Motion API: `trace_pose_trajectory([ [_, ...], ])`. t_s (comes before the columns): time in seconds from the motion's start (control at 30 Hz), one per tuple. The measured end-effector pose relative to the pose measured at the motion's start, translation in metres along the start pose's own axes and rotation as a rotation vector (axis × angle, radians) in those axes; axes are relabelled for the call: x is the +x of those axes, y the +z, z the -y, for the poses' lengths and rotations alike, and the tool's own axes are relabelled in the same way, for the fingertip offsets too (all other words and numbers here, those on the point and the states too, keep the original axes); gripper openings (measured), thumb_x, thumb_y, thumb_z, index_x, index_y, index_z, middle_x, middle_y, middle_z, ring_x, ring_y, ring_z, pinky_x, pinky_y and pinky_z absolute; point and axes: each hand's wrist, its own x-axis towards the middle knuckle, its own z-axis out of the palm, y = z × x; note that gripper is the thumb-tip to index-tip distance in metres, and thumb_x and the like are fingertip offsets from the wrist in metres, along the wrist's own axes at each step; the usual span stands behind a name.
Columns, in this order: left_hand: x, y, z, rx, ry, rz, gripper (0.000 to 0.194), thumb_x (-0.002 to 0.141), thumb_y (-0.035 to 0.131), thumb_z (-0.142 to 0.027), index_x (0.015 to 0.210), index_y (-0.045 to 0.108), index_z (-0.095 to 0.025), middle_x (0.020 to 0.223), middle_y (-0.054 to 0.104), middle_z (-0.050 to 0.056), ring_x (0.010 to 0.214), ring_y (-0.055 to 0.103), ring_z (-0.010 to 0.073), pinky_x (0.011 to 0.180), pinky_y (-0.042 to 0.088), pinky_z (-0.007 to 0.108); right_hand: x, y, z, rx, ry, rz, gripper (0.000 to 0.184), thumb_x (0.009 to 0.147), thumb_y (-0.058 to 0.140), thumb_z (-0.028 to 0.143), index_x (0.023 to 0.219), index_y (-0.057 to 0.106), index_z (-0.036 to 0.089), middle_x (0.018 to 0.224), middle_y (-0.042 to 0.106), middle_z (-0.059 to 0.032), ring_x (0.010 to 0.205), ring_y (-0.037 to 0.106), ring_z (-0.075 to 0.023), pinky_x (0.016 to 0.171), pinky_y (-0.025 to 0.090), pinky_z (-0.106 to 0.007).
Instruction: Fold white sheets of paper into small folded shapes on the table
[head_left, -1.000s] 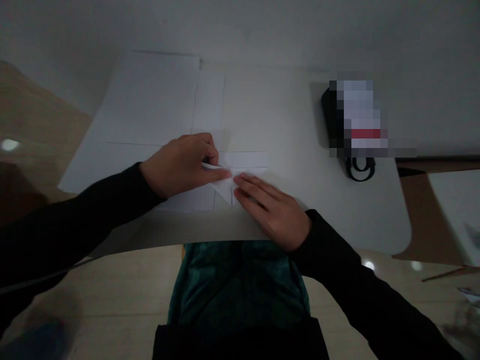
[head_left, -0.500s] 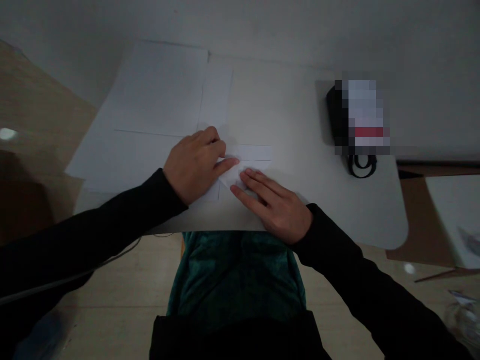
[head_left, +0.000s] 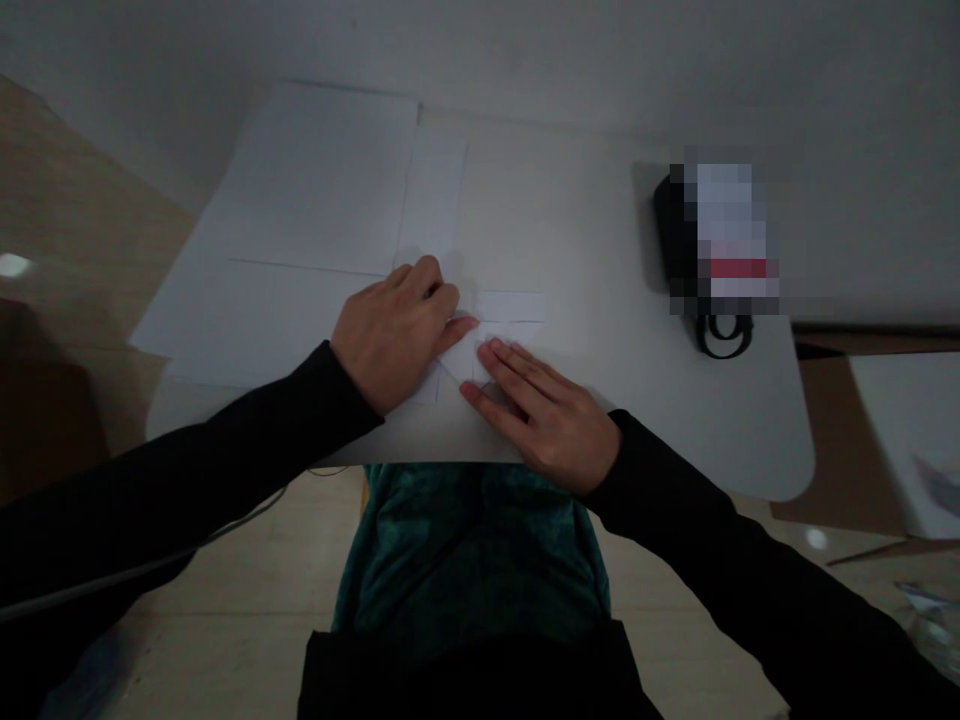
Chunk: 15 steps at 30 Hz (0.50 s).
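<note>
Folded paper (head_left: 463, 358), one piece, lies between the two hands. Left hand (head_left: 394, 335) arches over its left side, fingers curled, forefinger reaching its edge; any pinch cannot be told. Right hand (head_left: 540, 415) lies flat on its right side, fingers lightly spread. One creased white sheet (head_left: 315, 180) lies beyond it on the white table (head_left: 585, 220).
</note>
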Motion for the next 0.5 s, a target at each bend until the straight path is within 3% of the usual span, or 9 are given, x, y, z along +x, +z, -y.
trace_pose_trajectory([
  [0.5, -0.0002, 0.0049, -0.0019, 0.129, -0.013, -0.036, 0.03, 0.094, 0.042, -0.033, 0.09, 0.063, -0.013, 0.102, 0.059, 0.014, 0.09, 0.058, 0.0247, 0.07, 0.048, 0.035, 0.0003, 0.0012, 0.0072, -0.079, -0.008, 0.039, 0.042, 0.089, 0.053, 0.009, 0.13, 0.051, 0.013, 0.139, 0.048, -0.0217, 0.135, 0.039, -0.0312, 0.105, 0.041, -0.057],
])
